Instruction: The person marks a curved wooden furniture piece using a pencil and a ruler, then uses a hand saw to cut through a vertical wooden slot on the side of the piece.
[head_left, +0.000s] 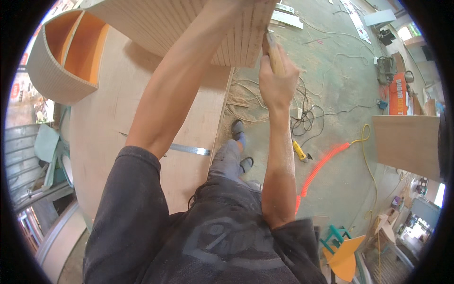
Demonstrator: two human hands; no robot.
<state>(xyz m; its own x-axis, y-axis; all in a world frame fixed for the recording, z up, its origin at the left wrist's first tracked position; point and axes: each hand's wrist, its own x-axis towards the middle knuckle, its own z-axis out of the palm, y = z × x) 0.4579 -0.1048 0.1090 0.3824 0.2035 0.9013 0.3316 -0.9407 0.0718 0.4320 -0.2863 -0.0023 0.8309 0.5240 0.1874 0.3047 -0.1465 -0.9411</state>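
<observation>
My right hand (280, 85) is closed round the wooden handle of a slim tool (274, 54). The tool's tip meets the right edge of a ribbed wooden piece (156, 26); its blade is too small to identify. My left arm (182, 80) stretches across that piece to the upper picture edge, where the hand is mostly cut off and its fingers do not show. The ribbed piece rests on a broad plywood tabletop (104, 156). On the wood below my left forearm lies a metal ruler (189, 149), partly covered by the arm.
A curved ribbed cabinet (61, 80) with an orange inside stands at the tabletop's far left. On the green floor to my right are a yellow power tool (299, 151), a coiled orange hose (321, 165) and tangled black cables (307, 118). Sawdust lies along the table's edge.
</observation>
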